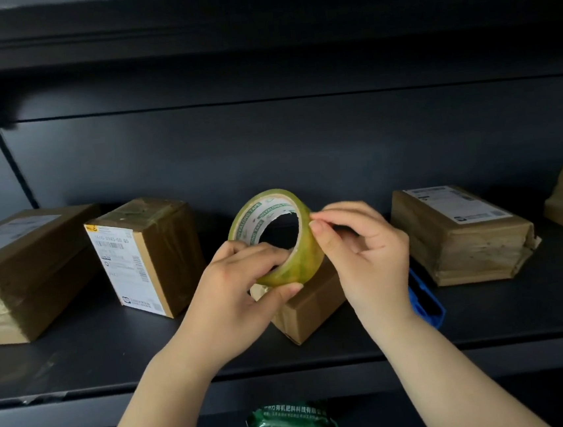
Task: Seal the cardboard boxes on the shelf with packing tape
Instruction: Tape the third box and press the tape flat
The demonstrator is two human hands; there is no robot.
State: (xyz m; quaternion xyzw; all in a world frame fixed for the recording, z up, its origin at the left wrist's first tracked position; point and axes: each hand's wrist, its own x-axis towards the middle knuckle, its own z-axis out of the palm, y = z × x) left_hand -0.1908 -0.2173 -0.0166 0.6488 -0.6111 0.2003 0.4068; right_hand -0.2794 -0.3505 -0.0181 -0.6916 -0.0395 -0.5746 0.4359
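tape roll (275, 238): you've got it up in the air over the shelf (80, 349), tilted so the open core faces you, which makes sense since you can see the outer wrap while hunting for the loose end
left hand (242, 286): wrapped round the lower edge of the roll, fingers through the core and thumb under, holding it steady as the anchor
right hand (358, 243): fingertips pinched narrow against the roll's right rim, looks like you're picking at the tape end (can't tell if it's lifted yet)
small box (309, 307): sits right under your hands at the front, partly hidden, so I'd guess it's the one about to get sealed
other boxes: labelled box (146, 257) and a long one (28, 272) off to the left, another (461, 234) to the right, well apart from your hands
blue thing (426, 299): just beside the small box, can't make out what it is
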